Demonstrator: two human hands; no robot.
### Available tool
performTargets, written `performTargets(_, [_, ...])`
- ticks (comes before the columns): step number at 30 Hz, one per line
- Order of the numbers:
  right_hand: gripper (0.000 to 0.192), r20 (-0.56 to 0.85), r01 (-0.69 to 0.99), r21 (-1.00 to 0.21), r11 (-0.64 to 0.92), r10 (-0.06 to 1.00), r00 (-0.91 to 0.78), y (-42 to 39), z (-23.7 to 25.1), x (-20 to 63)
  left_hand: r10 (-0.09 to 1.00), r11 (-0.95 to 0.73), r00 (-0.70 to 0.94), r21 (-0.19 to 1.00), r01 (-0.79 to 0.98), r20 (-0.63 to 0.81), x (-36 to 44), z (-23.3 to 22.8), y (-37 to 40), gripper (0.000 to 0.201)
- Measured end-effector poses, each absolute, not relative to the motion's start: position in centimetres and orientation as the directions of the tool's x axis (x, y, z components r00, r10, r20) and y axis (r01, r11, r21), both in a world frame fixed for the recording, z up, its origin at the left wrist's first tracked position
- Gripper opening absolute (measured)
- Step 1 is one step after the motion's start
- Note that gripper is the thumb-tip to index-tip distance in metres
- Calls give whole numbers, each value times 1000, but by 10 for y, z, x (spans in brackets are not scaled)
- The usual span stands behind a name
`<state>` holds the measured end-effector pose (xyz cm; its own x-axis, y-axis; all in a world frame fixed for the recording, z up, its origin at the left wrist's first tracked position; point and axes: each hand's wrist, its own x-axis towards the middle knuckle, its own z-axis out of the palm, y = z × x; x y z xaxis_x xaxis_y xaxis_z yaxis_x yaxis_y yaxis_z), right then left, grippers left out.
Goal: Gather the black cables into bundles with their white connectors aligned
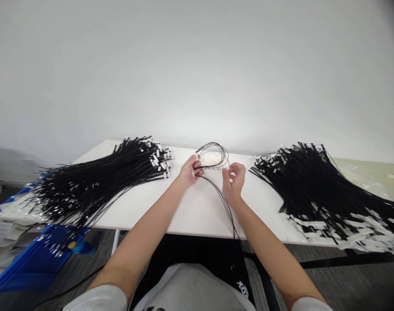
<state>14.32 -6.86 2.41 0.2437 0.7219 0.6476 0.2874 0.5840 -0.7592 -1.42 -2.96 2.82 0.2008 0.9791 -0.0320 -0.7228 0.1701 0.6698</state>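
My left hand (189, 171) is closed around several thin black wires (220, 194), with a small white piece showing at the fingertips. Some of these wires arch up in a loop to the right, and others hang down over the table's front edge toward my lap. On the right side of the loop, my right hand (235, 180) pinches the end of one black wire; its tip is too small to make out. Between and behind both hands lies a small heap of white pieces (211, 159) on the white table (197, 211).
To the left lies a large bundle of black wires (102, 185) with white connectors, overhanging the edge above a blue bin (44, 263). Another large bundle (320, 185) with white ends is at the right. A blue bottle with a yellow cap (83, 247) is low at left. A wall stands behind.
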Motion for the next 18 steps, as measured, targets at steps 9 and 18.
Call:
performTargets(9, [31,185,44,-981,190,978,-98,-62,16,138,976,109,200,616,-780,81,-14,33,-33,23])
performTargets(18, [27,-112,-13,-991,-132,887,-449,-69,16,129,962,146,262,664,-733,79,-10,40,-41,25])
